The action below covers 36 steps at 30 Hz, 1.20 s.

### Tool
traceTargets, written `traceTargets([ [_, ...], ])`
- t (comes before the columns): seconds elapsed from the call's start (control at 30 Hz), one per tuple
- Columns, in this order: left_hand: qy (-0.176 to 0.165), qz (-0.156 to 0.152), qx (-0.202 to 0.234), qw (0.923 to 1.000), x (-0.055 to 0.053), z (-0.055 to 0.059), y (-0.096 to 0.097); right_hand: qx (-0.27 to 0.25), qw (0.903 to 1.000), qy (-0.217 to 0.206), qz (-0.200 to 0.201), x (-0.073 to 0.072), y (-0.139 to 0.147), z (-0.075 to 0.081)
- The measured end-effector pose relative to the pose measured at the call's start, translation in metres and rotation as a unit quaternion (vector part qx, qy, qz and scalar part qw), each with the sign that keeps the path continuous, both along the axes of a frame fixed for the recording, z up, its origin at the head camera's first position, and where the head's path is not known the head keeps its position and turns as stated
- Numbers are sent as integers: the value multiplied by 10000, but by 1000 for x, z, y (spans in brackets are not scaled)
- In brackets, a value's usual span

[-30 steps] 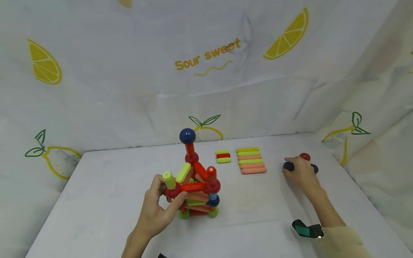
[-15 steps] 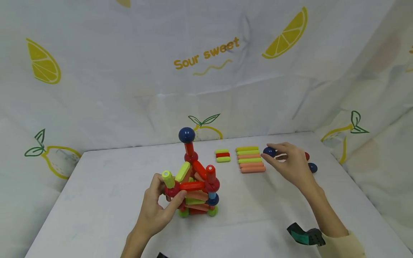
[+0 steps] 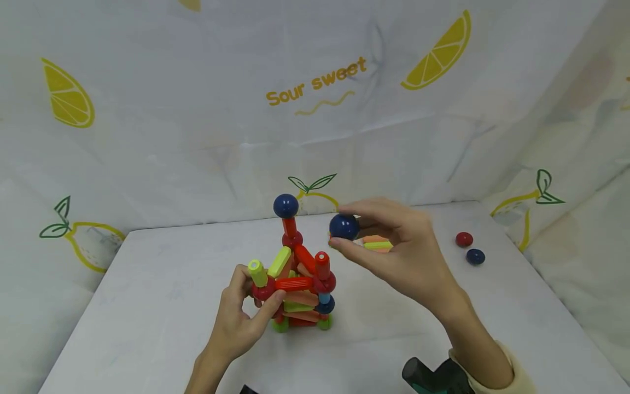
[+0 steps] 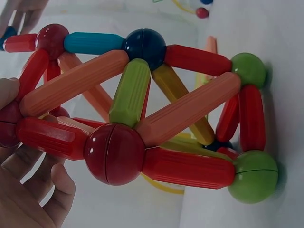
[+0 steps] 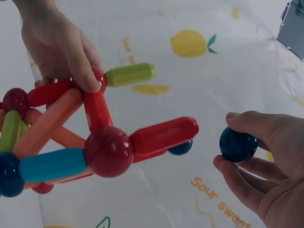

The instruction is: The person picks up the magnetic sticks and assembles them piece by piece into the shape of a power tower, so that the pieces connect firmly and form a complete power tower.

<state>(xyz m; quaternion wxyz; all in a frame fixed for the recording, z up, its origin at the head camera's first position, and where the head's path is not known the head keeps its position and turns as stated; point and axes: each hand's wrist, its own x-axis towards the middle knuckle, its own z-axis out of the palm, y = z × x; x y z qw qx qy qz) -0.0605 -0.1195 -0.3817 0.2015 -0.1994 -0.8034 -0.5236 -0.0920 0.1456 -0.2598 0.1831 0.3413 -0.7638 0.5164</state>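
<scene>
A tower of coloured rods and balls (image 3: pixel 295 284) stands on the table, with green balls at its foot. My left hand (image 3: pixel 236 317) grips a red ball (image 3: pixel 263 290) at its upper left corner, thumb in front. A short yellow-green rod (image 3: pixel 257 272) sticks up from that ball. At the back corner a red rod bears a dark blue ball (image 3: pixel 286 206). Between thumb and fingertips my right hand (image 3: pixel 403 251) pinches another dark blue ball (image 3: pixel 344 226), right of the tower. In the right wrist view this pinched ball (image 5: pixel 238 144) is apart from the upright red rod's end (image 5: pixel 192 127).
Loose rods (image 3: pixel 378 244) lie on the table behind my right hand, mostly hidden by it. A red ball (image 3: pixel 464 239) and a dark blue ball (image 3: pixel 475 256) rest at the right. A white printed cloth (image 3: pixel 197 164) hangs behind the table.
My right hand has picked up a dark blue ball from the right of the table and carried it left, close to the tower. The left hand and tower have stayed in place.
</scene>
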Motion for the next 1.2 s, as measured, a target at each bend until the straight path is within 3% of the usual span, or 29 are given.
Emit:
traceTargets([
  [0.17, 5, 2, 12, 10000, 0, 0, 0, 304, 9991, 297, 93, 5, -15, 2],
  [0.33, 19, 1, 1, 10000, 0, 0, 0, 531, 9981, 297, 134, 8, -21, -4],
  [0.67, -99, 117, -36, 9999, 1, -1, 0, 904, 9952, 330, -154, 13, -16, -8],
  [0.77, -122, 91, -21, 9999, 1, -1, 0, 925, 9945, 279, -412, 12, -3, -12],
  [0.97, -109, 65, -6, 9999, 1, -1, 0, 1024, 9859, 196, -1311, 2, 35, -30],
  [1.07, -122, 91, -23, 9999, 1, -1, 0, 988, 9815, 138, -1633, -10, 60, -45],
  [1.2, -169, 118, -24, 9998, 2, -1, 1, 1051, 9679, -71, -2282, -30, 99, -73],
])
